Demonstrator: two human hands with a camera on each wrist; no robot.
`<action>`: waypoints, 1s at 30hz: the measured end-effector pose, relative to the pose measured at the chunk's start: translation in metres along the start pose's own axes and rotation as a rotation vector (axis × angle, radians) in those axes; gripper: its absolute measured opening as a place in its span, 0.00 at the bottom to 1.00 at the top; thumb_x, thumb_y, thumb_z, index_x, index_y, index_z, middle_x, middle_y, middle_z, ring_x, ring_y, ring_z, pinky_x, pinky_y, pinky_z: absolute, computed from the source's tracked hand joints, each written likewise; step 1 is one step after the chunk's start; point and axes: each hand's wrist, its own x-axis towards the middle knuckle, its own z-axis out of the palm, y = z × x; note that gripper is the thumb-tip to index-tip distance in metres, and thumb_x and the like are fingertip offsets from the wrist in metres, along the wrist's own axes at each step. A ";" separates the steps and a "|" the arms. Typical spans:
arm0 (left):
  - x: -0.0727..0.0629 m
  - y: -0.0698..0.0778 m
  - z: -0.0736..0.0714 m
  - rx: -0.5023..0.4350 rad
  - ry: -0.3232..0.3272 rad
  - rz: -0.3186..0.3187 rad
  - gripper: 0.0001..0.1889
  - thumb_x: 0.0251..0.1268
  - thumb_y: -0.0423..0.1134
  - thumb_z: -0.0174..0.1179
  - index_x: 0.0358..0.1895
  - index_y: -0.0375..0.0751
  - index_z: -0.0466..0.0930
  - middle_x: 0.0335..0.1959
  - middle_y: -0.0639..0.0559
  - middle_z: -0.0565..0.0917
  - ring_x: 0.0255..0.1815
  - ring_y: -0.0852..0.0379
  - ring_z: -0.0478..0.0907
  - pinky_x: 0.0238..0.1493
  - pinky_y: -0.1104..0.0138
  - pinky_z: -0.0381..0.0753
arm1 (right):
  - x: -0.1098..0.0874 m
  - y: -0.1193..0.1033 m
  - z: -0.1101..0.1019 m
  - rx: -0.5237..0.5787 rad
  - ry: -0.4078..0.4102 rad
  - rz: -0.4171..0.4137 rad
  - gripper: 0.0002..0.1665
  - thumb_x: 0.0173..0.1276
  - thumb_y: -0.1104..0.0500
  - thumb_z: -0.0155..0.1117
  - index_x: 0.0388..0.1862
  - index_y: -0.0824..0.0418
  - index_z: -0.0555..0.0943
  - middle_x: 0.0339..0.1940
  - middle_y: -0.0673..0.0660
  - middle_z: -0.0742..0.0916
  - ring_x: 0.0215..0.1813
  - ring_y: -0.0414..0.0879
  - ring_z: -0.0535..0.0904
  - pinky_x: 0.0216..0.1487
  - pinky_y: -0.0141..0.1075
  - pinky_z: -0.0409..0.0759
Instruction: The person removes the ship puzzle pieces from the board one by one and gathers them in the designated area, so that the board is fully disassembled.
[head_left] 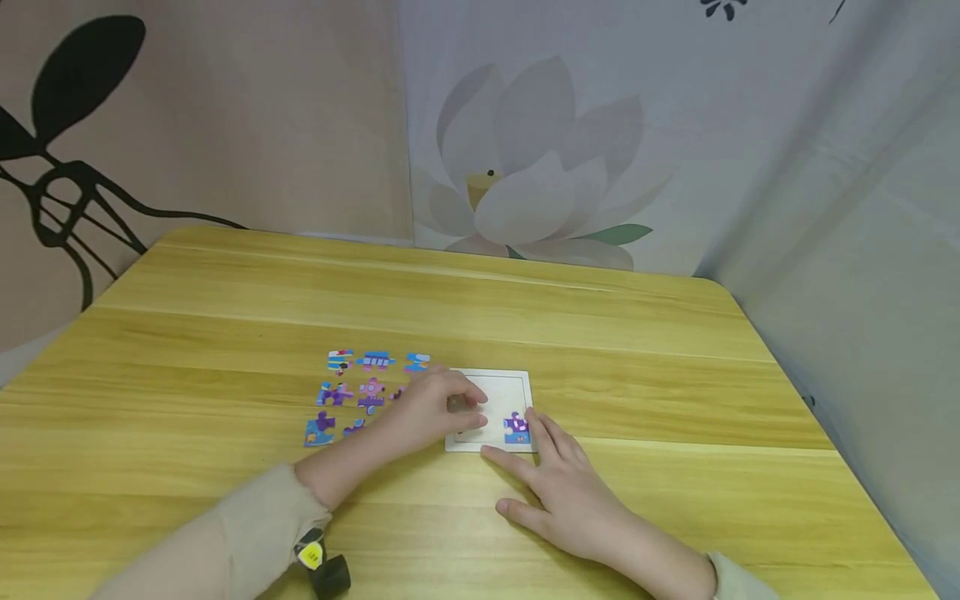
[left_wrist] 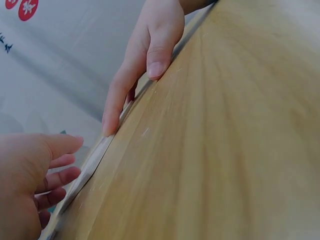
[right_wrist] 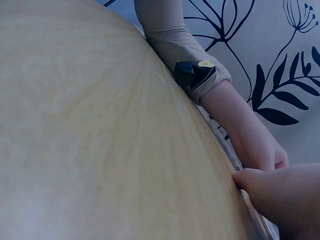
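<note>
A white square puzzle tray (head_left: 497,389) lies on the table, with one purple and blue jigsaw piece (head_left: 517,429) in its front right corner. Over the tray's left part hovers my left hand (head_left: 431,408), thumb and fingers bent and spread apart; I see nothing between them, and the left wrist view shows that hand (left_wrist: 25,175) likewise bare. My right hand (head_left: 566,492) touches the tray's front right edges with extended fingers, its thumb on the tabletop. Left of the tray lie several loose jigsaw pieces (head_left: 371,392) in rough rows, some partly hidden by my left hand and forearm.
The wooden table (head_left: 637,350) reaches back to a printed curtain (head_left: 555,167) with a flower pattern. A dark wrist camera (head_left: 330,575) sticks out from the left sleeve, close above the tabletop.
</note>
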 end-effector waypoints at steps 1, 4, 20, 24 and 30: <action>0.001 0.000 0.001 0.004 -0.004 0.000 0.11 0.55 0.42 0.71 0.40 0.44 0.86 0.33 0.62 0.82 0.39 0.59 0.70 0.41 0.63 0.69 | 0.000 0.000 0.000 0.001 -0.002 0.000 0.32 0.70 0.32 0.48 0.72 0.33 0.62 0.77 0.66 0.49 0.75 0.61 0.42 0.69 0.57 0.46; 0.005 0.000 0.004 0.021 -0.014 0.013 0.11 0.53 0.42 0.72 0.39 0.44 0.86 0.33 0.61 0.83 0.38 0.59 0.69 0.42 0.62 0.68 | 0.000 0.000 -0.001 0.007 -0.011 0.003 0.33 0.70 0.32 0.47 0.72 0.32 0.62 0.77 0.66 0.49 0.76 0.61 0.42 0.69 0.57 0.46; 0.013 0.004 0.014 0.073 -0.076 0.038 0.14 0.50 0.47 0.73 0.39 0.47 0.87 0.36 0.62 0.81 0.39 0.61 0.68 0.46 0.59 0.60 | 0.000 0.001 -0.001 0.010 -0.012 -0.006 0.33 0.70 0.31 0.46 0.72 0.33 0.62 0.77 0.65 0.49 0.75 0.61 0.42 0.69 0.58 0.46; 0.015 0.005 0.018 0.111 -0.076 0.038 0.14 0.49 0.49 0.73 0.39 0.49 0.87 0.34 0.65 0.79 0.38 0.62 0.66 0.45 0.59 0.59 | -0.001 0.001 -0.001 0.007 -0.010 -0.014 0.33 0.70 0.31 0.46 0.72 0.33 0.62 0.77 0.65 0.50 0.75 0.61 0.42 0.69 0.58 0.46; 0.017 0.008 0.022 0.124 -0.084 0.033 0.13 0.49 0.49 0.73 0.38 0.52 0.87 0.31 0.66 0.77 0.39 0.62 0.66 0.45 0.59 0.58 | 0.000 0.001 -0.002 0.003 -0.001 -0.025 0.33 0.70 0.32 0.47 0.72 0.34 0.62 0.77 0.64 0.50 0.76 0.61 0.42 0.69 0.58 0.46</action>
